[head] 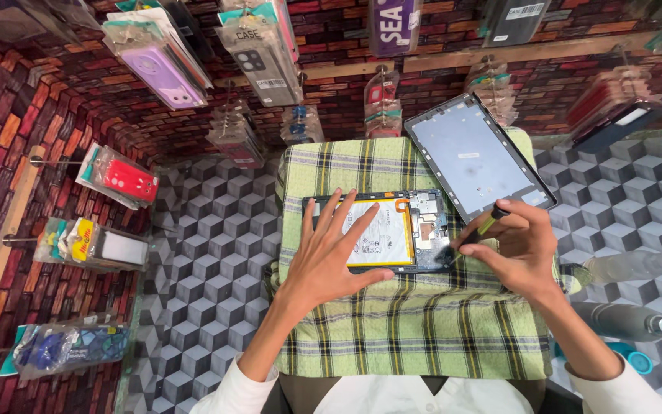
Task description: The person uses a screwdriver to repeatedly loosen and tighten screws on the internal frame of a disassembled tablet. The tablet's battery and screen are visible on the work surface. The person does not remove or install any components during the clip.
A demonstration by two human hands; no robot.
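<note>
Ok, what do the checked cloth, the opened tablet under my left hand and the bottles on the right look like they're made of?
The checked cloth looks like woven cotton, matte, with soft folds at its edges. The opened tablet shows a dark, probably plastic or metal frame around a glossy white battery pack and a bare circuit board. The bottles seem clear plastic, see-through with highlights, though glass can't be ruled out.

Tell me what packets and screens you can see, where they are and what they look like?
Purple phone case packet: hangs top left, clear bag.
Grey case packet: hangs top middle, clear bag, card header.
Red case packet: left wall peg, clear bag.
Screen panel: lies on checked cloth, dark rim, pale blue-grey.
Opened tablet: under left hand; white battery.
Right hand: holds dark brush.
</note>
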